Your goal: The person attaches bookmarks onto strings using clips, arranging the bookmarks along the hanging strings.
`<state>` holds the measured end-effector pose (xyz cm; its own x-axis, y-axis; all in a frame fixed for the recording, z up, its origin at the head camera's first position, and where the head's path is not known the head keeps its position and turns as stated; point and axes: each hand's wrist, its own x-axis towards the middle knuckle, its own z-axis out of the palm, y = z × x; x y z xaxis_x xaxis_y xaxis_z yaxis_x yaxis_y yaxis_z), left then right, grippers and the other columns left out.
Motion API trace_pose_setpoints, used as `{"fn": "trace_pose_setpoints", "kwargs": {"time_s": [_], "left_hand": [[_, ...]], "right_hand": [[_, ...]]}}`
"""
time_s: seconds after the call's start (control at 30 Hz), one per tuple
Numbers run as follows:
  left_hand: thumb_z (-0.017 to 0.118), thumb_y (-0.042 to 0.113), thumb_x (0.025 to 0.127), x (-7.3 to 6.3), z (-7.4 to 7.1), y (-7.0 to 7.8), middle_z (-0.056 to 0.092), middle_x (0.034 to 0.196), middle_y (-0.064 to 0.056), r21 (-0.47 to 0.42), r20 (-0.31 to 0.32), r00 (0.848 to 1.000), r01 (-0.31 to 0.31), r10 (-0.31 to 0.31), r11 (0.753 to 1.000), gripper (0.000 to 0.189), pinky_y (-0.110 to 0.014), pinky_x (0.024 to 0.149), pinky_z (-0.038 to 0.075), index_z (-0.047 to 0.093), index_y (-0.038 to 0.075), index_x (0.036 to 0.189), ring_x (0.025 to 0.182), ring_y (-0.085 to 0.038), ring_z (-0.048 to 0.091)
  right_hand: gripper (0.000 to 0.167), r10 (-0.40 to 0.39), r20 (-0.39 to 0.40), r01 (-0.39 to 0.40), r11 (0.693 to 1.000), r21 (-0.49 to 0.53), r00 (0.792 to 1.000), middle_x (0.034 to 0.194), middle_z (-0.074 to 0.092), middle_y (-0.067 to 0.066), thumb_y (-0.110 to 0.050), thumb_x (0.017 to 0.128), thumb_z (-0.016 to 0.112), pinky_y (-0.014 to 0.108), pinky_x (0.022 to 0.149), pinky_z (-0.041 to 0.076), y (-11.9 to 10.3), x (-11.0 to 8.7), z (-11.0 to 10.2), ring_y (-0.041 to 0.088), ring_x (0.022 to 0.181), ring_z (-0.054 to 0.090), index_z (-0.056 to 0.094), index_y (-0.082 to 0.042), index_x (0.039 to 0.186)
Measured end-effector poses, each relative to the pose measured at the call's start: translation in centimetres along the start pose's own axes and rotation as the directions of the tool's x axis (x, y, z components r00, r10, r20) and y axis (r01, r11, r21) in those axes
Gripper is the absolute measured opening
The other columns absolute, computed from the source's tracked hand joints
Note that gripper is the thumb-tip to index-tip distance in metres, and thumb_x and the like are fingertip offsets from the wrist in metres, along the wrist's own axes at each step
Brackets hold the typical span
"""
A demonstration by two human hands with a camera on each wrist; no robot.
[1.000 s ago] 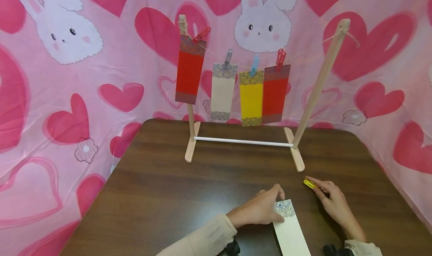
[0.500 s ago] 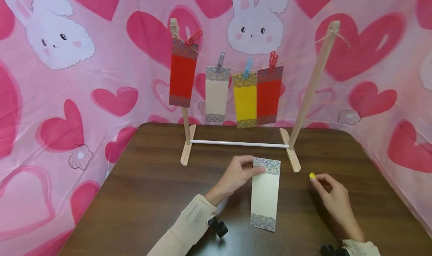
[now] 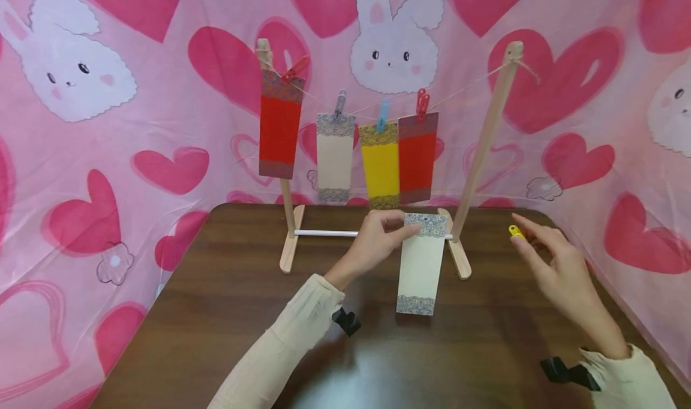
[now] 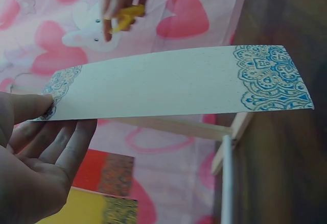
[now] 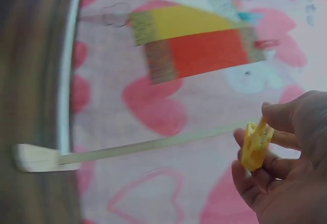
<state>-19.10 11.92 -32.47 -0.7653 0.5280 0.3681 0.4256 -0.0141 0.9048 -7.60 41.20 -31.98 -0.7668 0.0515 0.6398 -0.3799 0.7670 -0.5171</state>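
Note:
My left hand (image 3: 372,241) pinches a cream card (image 3: 421,268) by its patterned top edge, thumb in front and fingers behind. The card hangs upright above the table, with a blue lace pattern at both ends. Off to the right, my right hand (image 3: 558,265) holds a yellow clothespin (image 3: 516,232) between thumb and fingers, as the right wrist view also shows. Behind them, a string (image 3: 469,87) carries a red card (image 3: 279,127), a cream card (image 3: 333,157), a yellow card (image 3: 380,163) and another red card (image 3: 417,160), each under a clothespin.
The string is tied between two wooden posts, the right post (image 3: 486,139) leaning outward. A white rod (image 3: 326,233) joins their wooden feet on the brown table (image 3: 243,313). A pink cloth (image 3: 216,97) with hearts and rabbits hangs behind.
My left hand has lifted the cream card off the table and brought it up and forward toward the stand. My right hand has risen with the yellow clothespin. The head view has shifted slightly.

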Motion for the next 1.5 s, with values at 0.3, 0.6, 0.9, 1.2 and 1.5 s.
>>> {"fn": "trace_pose_setpoints", "kwargs": {"time_s": [0.3,0.6,0.9,1.2,1.5], "left_hand": [[0.069,0.017,0.095,4.6,-0.4,2.6,0.073,0.094,-0.007,0.009,-0.047,0.994,-0.094,0.094,0.996,0.016,-0.03,0.068,0.057,0.073,0.003,0.1,0.079,-0.017,0.063],[0.067,0.018,0.097,9.3,0.7,5.2,0.072,0.09,-0.01,-0.003,-0.097,0.988,-0.121,0.12,0.993,0.019,-0.032,0.072,0.059,0.072,0.0,0.099,0.077,-0.019,0.066],[0.067,0.012,0.096,11.6,1.4,6.8,0.072,0.094,-0.016,-0.197,-0.162,0.983,-0.112,0.08,0.974,0.019,-0.031,0.074,0.06,0.072,-0.005,0.102,0.082,-0.022,0.07],[0.067,0.013,0.096,13.7,1.0,8.0,0.071,0.093,-0.015,-0.241,-0.193,0.981,-0.075,0.027,0.968,0.021,-0.032,0.074,0.06,0.07,-0.005,0.106,0.079,-0.021,0.072],[0.063,0.018,0.099,14.2,4.1,7.1,0.072,0.088,-0.01,-0.204,-0.345,0.938,-0.032,-0.041,0.978,0.021,-0.024,0.07,0.058,0.07,-0.002,0.096,0.075,-0.015,0.071]], "right_hand": [[0.041,-0.095,0.001,0.095,0.995,0.036,0.995,0.105,0.06,-0.018,0.009,0.086,0.069,0.004,0.079,0.039,-3.5,5.3,-3.1,0.0,0.095,0.054,0.063,0.0,0.126],[0.034,-0.212,-0.01,0.211,0.976,-0.058,0.977,0.1,0.06,-0.022,0.002,0.09,0.069,0.01,0.072,0.041,-7.4,10.9,-4.4,-0.003,0.082,0.056,0.063,-0.001,0.124],[0.029,-0.324,0.005,0.321,0.937,-0.137,0.946,0.104,0.072,0.015,-0.002,0.094,0.066,0.016,0.063,0.035,-9.1,15.7,-4.8,-0.001,0.072,0.047,0.061,0.004,0.121],[0.03,-0.231,0.047,0.235,0.964,-0.123,0.972,0.12,0.07,0.012,-0.018,0.1,0.06,0.013,0.085,0.051,-10.9,20.3,-4.8,0.005,0.104,0.068,0.062,0.001,0.122],[0.026,-0.251,0.136,0.268,0.956,-0.122,0.958,0.117,0.068,0.013,-0.015,0.1,0.058,0.02,0.091,0.051,-11.3,24.5,-3.2,0.023,0.118,0.063,0.061,0.003,0.118]]}}
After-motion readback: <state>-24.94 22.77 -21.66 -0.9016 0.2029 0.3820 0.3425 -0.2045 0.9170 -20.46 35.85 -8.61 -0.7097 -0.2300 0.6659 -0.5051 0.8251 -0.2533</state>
